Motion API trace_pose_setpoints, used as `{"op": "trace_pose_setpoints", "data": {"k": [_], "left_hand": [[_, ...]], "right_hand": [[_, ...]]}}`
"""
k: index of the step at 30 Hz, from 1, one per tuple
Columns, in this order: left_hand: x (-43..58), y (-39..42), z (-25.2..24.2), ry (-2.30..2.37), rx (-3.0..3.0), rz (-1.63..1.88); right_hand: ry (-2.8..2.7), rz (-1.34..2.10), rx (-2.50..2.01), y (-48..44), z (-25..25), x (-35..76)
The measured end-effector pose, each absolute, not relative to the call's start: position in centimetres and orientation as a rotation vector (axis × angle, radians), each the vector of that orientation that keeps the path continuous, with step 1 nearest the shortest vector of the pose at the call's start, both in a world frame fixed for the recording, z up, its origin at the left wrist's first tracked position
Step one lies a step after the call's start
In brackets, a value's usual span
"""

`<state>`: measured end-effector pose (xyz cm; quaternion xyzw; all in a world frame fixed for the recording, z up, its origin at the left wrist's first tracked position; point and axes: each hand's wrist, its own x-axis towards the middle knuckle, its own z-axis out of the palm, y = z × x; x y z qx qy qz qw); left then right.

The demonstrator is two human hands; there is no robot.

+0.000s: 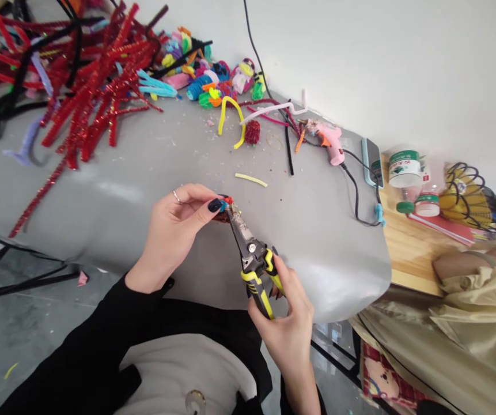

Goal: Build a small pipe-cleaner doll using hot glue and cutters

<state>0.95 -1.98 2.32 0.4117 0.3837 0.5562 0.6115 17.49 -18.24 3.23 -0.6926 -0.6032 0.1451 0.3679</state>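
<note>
My left hand (pixel 182 227) pinches a small fuzzy piece (pixel 228 200) with blue and red on it between thumb and fingers; most of it is hidden. My right hand (pixel 288 305) is wrapped round the yellow and black handles of wire-stripper pliers (pixel 251 248). The tips of the pliers meet the small piece beside my left thumb. Something dark and reddish shows just under the piece. Past my hands lie a short pale-yellow pipe cleaner (pixel 251 180), a bent yellow pipe cleaner (pixel 233 115) and a dark red fuzzy ball (pixel 252 132).
Red tinsel pipe cleaners (pixel 96 86) are heaped at the left back, beside small colourful fuzzy figures (pixel 242 76). A pink glue gun (pixel 330 139) with a black cord and a phone (pixel 372 161) lie to the right. Another person's sleeve (pixel 481 305) rests by a wooden table (pixel 407 256).
</note>
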Motion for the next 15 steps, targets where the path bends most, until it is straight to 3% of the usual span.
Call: {"op": "trace_pose_setpoints", "data": {"k": [15], "left_hand": [[1.08, -1.67, 2.4, 0.83, 0.855, 1.278]], "right_hand": [[-1.588, 0.319, -1.793, -18.52, 3.56, 17.89]]}}
